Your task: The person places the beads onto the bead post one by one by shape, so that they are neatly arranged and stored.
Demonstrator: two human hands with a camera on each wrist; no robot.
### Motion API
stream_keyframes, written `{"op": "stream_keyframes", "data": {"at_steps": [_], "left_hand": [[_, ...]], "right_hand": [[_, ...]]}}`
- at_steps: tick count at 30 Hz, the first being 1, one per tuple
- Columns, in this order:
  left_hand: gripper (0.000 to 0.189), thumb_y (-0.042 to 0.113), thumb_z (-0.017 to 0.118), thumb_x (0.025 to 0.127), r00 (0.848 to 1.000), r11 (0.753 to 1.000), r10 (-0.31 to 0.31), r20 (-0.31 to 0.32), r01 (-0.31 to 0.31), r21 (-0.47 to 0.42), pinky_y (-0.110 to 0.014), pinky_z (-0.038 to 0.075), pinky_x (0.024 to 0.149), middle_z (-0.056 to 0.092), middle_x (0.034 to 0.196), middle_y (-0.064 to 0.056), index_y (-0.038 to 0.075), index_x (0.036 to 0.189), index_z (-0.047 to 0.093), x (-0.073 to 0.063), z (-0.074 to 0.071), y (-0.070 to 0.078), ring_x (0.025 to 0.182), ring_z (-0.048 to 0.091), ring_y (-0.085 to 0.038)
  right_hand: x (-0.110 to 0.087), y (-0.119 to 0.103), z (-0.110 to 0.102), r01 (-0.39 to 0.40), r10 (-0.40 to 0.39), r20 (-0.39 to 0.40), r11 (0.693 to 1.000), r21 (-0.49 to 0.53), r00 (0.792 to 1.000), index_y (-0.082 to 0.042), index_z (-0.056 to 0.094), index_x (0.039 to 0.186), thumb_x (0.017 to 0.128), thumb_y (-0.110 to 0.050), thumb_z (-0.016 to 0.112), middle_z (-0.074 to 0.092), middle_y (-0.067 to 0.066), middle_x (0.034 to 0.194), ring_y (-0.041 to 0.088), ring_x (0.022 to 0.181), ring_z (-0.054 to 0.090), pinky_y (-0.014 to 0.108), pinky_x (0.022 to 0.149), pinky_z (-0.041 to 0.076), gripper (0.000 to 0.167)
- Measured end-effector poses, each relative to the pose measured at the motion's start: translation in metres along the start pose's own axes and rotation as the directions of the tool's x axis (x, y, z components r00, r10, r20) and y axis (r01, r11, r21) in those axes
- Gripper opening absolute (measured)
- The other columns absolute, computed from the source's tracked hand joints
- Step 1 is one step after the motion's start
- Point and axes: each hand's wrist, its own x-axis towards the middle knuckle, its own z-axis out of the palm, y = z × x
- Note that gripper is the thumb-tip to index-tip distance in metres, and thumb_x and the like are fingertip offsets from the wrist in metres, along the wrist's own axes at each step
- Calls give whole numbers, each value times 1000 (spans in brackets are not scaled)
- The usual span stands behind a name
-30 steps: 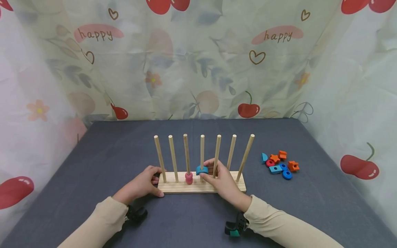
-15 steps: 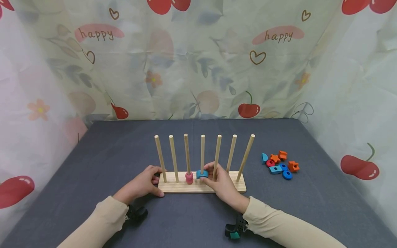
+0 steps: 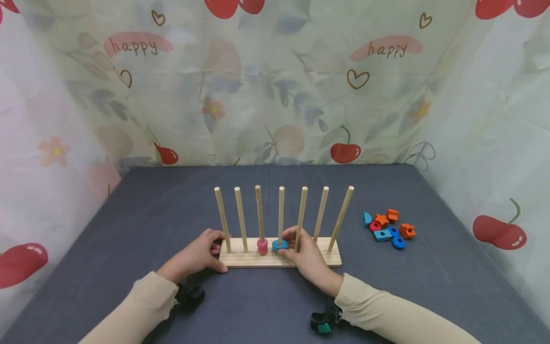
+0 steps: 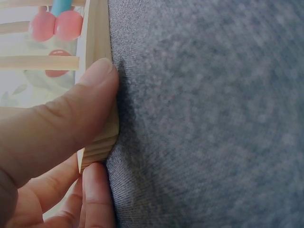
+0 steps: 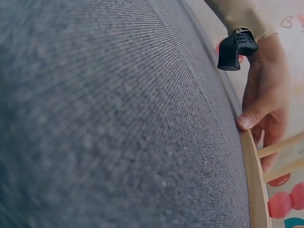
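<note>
A wooden peg board with several upright pegs stands across the table before me. At its left end my left hand grips the board, the thumb along the front edge and the fingers round the end. My right hand reaches past the fifth peg and pinches a blue block threaded low on the fourth peg, close over the base. One peg to the left sits a pink double-ball bead, which also shows in the left wrist view. The right fingertips behind the blue block are partly hidden.
Loose blocks lie in a cluster right of the board: orange star-like ones, a red ring, blue rings and a light-blue rectangle. Printed curtains hang behind and beside the dark tabletop.
My right hand has lowered the blue block down the fourth peg toward the base, and the block has turned a little. The left hand stays at the board's end.
</note>
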Motion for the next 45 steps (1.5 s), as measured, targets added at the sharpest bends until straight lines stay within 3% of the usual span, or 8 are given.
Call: {"op": "stream_keyframes", "data": {"at_steps": [18,39,45], "left_hand": [[80,3,90,62,1000,1000,17,10,-17,5,-40,49,90,42,126,-15,0,132,51,-4,-1,4,110,52,-28],[80,3,90,62,999,999,33,9,-33,6,-41,49,91,42,125,-17,-1,132,51,-5,-3,2,110,52,-29],[79,3,90,61,999,999,37,9,-37,3,-40,49,91,43,124,-16,-1,130,52,-3,-2,1,108,52,-27]], "right_hand": [[3,-1,5,-17,17,-46,1000,-16,999,2,55,102,73,14,73,62,13,99,25,95,60,40,89,51,36],[4,-2,4,-38,36,-27,998,-47,999,0,54,103,72,13,75,62,12,99,23,95,60,40,90,51,39],[-1,-3,-2,-48,49,18,998,-40,999,0,55,113,79,4,74,63,14,112,31,110,59,46,100,45,39]]}}
